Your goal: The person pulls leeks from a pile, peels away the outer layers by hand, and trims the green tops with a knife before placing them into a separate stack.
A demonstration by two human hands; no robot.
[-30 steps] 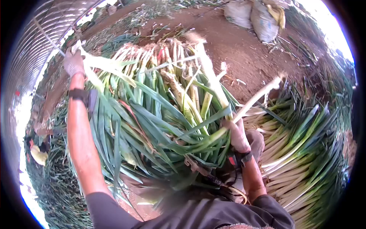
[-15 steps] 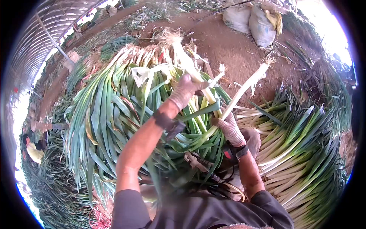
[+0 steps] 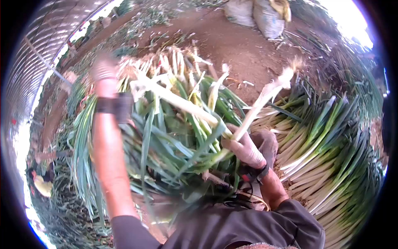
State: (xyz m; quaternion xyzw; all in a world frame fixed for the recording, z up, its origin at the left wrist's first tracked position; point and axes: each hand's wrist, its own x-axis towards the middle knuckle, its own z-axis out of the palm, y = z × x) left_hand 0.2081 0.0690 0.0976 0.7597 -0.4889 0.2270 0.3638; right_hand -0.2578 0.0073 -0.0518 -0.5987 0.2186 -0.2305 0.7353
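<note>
My right hand (image 3: 245,150), in a pale ribbed glove, is closed around a leek (image 3: 265,99) whose white, rooted end points up and right. A second long white leek (image 3: 180,101) slants from the upper left down to the same hand and seems held there too. My left hand (image 3: 104,68) is smeared by motion at the upper left, near the root ends of the pile; its fingers cannot be made out. Beneath my arms lies a big heap of untrimmed leeks (image 3: 159,137), green leaves toward me and roots away.
To my right lies a long row of cleaned leeks (image 3: 311,166) with white stems. Stuffed white sacks (image 3: 267,20) stand on the brown soil (image 3: 224,45) ahead. More greens (image 3: 62,211) cover the ground at left, under a ribbed arched roof (image 3: 54,33).
My left hand has let go of the thick leek and swung up and left. That leek now lies lower, slanting to my right hand, which stays closed. The view has shifted slightly.
</note>
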